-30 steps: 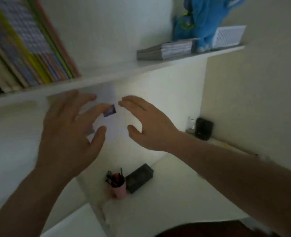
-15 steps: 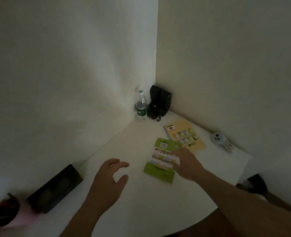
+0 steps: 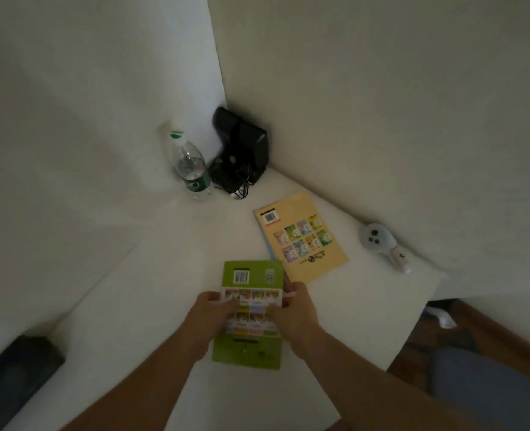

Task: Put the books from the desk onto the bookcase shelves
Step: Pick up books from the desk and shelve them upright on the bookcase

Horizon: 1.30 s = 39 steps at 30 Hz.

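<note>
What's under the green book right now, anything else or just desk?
The green book lies on the white desk, with both hands gripping its sides: left hand, right hand. Anything directly beneath it is covered.

Home study corner; white desk (image 3: pixel 151 293), picture books (image 3: pixel 301 237), water bottle (image 3: pixel 192 169)

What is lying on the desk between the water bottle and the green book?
Nothing: in the head view, only bare white desk lies between the water bottle and the green book.
</note>
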Each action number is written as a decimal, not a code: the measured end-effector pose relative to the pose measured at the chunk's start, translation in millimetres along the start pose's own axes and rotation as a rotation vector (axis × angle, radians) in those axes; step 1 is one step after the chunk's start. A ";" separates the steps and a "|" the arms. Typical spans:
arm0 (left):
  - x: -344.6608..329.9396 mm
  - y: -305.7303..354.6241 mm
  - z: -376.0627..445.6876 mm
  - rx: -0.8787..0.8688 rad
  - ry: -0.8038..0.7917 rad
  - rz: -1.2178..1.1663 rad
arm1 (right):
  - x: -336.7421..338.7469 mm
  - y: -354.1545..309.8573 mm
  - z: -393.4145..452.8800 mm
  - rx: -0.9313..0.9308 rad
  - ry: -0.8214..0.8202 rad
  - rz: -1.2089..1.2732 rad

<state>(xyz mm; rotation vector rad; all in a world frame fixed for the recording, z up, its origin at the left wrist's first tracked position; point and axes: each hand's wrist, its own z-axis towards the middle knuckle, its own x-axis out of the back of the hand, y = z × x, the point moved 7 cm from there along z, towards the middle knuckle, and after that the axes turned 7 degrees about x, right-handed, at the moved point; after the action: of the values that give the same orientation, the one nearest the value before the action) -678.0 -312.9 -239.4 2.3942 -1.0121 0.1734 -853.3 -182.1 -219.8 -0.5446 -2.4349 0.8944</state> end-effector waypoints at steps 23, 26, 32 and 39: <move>16.4 -46.5 -11.8 0.084 -0.072 -0.334 | 105.2 -58.8 107.4 0.134 0.083 -0.768; 14.7 -56.0 -13.0 0.098 -0.097 -0.371 | 111.7 -58.1 105.1 0.104 0.153 -0.762; 14.1 -54.2 -23.5 0.164 -0.095 -0.492 | 101.0 -95.0 63.0 0.338 0.133 -0.496; 18.4 -55.1 -35.5 0.220 -0.141 -0.654 | -4.9 -98.0 -41.8 1.041 -0.229 -0.870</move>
<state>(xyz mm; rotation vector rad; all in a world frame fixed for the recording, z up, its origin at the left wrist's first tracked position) -623.4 -274.2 -226.7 2.8323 -0.2273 -0.1305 -845.1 -233.5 -126.7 0.9340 -1.6730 1.5883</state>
